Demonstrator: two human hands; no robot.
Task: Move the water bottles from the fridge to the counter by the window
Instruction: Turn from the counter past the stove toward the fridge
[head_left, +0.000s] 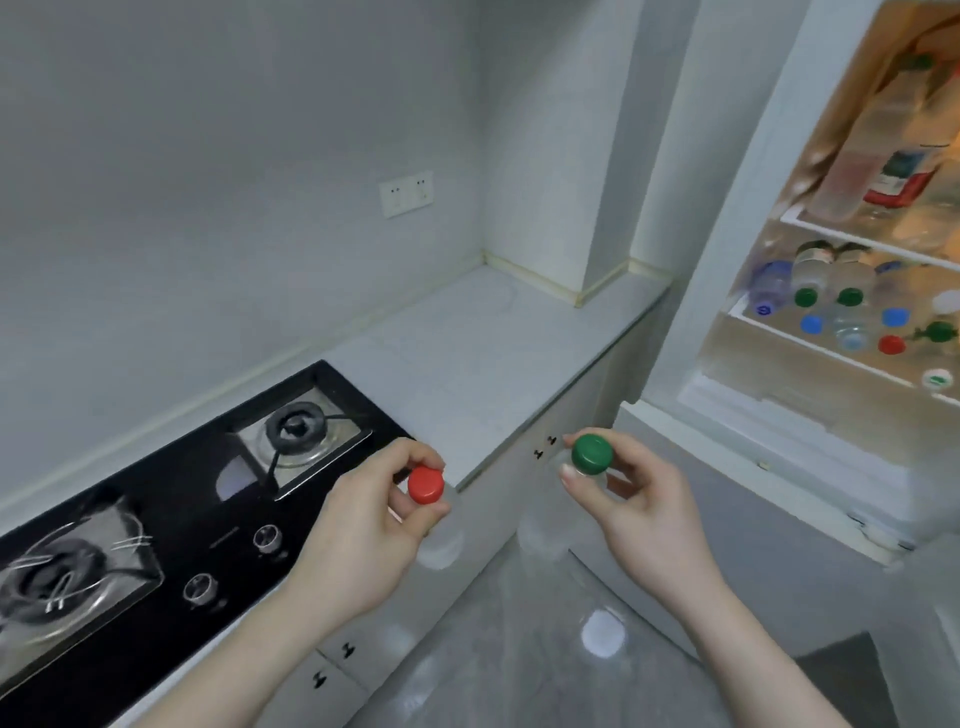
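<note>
Head view. I am holding both forearms out in front of me, hands apart at about the same height, over the counter's front edge and the floor. My left hand (363, 525) is pinching the neck of a clear bottle with a red cap (426, 484), fingers curled round just beneath the cap, thumb on the near side; the bottle body is hanging below the hand, faint against the cabinet front. My right hand (636, 512) is gripping a second clear bottle with a green cap (591, 454) in the same way, thumb tip lying beside the cap. To the left, the black gas hob (171, 499) is sitting in the pale counter (488, 353). At upper right, the open fridge (727, 322) is showing a shelf of more bottles (852, 306) with green, blue and red caps.
</note>
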